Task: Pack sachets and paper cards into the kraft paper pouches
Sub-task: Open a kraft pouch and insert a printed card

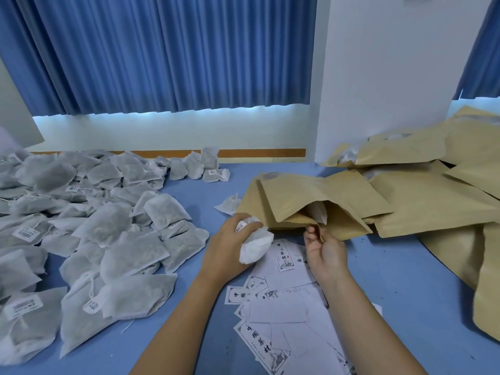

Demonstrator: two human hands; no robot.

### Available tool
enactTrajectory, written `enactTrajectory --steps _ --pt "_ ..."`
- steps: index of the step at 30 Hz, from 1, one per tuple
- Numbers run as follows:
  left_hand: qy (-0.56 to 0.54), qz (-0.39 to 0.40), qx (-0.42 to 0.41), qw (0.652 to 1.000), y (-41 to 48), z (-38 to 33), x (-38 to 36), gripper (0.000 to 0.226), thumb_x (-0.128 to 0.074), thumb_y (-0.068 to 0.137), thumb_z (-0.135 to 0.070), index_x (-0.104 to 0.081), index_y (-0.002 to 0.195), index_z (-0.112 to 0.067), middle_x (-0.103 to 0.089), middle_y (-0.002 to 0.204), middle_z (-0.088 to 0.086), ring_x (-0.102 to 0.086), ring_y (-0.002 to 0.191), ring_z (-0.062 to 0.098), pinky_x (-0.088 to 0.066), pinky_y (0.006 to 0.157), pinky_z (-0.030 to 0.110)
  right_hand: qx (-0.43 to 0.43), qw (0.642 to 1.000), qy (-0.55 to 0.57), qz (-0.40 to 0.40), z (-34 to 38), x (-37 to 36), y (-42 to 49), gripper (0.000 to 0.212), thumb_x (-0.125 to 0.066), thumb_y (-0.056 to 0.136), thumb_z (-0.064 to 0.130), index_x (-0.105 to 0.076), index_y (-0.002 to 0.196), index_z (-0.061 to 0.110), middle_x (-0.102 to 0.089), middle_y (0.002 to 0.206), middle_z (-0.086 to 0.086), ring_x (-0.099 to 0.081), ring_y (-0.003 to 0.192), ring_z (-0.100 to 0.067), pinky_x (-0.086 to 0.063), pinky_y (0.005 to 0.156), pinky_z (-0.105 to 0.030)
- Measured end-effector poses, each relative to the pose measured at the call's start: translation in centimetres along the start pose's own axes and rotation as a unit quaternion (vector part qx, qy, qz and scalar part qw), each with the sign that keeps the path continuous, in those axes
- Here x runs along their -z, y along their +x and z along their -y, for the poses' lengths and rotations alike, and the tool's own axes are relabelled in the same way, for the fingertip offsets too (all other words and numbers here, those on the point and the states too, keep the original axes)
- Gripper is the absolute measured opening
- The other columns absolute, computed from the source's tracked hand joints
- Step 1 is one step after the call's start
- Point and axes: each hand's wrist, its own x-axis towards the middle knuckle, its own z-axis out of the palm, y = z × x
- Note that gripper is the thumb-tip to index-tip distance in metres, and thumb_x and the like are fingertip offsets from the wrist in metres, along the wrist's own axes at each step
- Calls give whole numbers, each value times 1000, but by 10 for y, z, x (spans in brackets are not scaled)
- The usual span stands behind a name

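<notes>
Gripping a sachet (256,246): left hand (230,247) is curled round it, a soft white fibrous bag with a barcode tag showing at the fingertips. Right hand (326,249) pinches the lower lip of the open pouch (297,201). The pouch is matte tan kraft paper, creased, mouth gaping toward the camera. It lies on a stack of flat ones; stack depth is hidden. Something white sits inside the mouth, sachet or card, can't tell. The held sachet is just left of the mouth, outside it.

Pile (94,226) of grey-white pillow-shaped sachets with strings and barcode labels covers the left of the blue table (392,280), cut off at the frame edge. Cards (278,307), thin white rectangles with black print, lie scattered under both forearms, partly hidden, some blank side up. Heap (433,196) of more pouches at right, some with white showing at open tops, cut off at the edge. Pleated blue curtain (162,50) behind.
</notes>
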Motion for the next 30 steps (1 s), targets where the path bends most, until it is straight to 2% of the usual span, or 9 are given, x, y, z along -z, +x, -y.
enactTrajectory --steps 3,6,9,14,17,23,26,28,30 --pt "-44 -103 -177 978 0 -26 13 57 -80 64 -22 -58 116 -24 -53 123 9 -55 103 23 -49 64 27 26 998 -63 -7 -3 0 1 15 -36 100 -2 -49 108 -1 -52 84 -13 -51 65 -19 -52 52 -21" --pt "3 -72 -278 958 18 -65 13 45 -67 74 -28 -59 118 -25 -52 122 5 -53 94 23 -39 57 24 11 973 -230 -2 -8 9 0 15 -35 102 4 -50 107 5 -54 85 -7 -57 77 -21 -50 68 -27" --pt "114 59 -141 982 47 -100 3 46 -64 77 -26 -57 123 -24 -54 118 6 -50 99 27 -40 58 29 45 960 -275 9 -11 6 -9 30 -29 102 0 -53 91 14 -55 87 -1 -55 76 -10 -49 60 -16" --pt "161 166 152 961 111 -114 -16 27 -51 91 -22 -60 115 -14 -59 114 10 -57 107 28 -47 78 36 97 959 -256 69 -5 -7 -28 34 -33 104 31 -55 125 15 -63 106 -4 -59 96 -17 -51 60 -19" --pt "203 245 155 935 134 -108 -20 38 -41 97 -25 -46 132 -15 -46 135 10 -44 125 26 -40 102 34 104 950 -274 108 -5 0 -39 38 -35 101 2 -48 133 18 -60 119 -7 -62 87 -15 -51 55 -21" --pt "18 369 91 925 114 -159 -1 35 -39 101 -27 -51 131 -12 -54 129 11 -50 112 26 -37 95 32 143 961 -228 62 45 10 -33 32 -30 93 -11 -52 98 11 -58 72 -2 -54 60 -12 -47 53 -21" --pt "107 139 27 984 86 -177 -2 20 -50 93 -20 -66 101 -12 -65 97 10 -63 89 26 -34 62 28 128 971 -196 53 56 16 -27 31 -32 94 -11 -48 83 14 -53 51 6 -49 53 -10 -46 46 -16" --pt "110 -92 -30 989 71 -174 9 24 -52 82 -21 -61 60 -17 -57 54 5 -55 49 20 -24 49 21 127 980 -147 32 60 18 -22 29 -33 95 -11 -52 92 11 -62 63 1 -58 53 -8 -48 47 -17" --pt "29 -221 -16 975 70 -151 3 28 -50 81 -21 -53 53 -16 -49 46 3 -43 42 21 -25 46 22 133 985 -106 15 66 21 -19 25 -32 97 -9 -51 100 7 -61 81 -7 -59 60 -15 -50 52 -20"
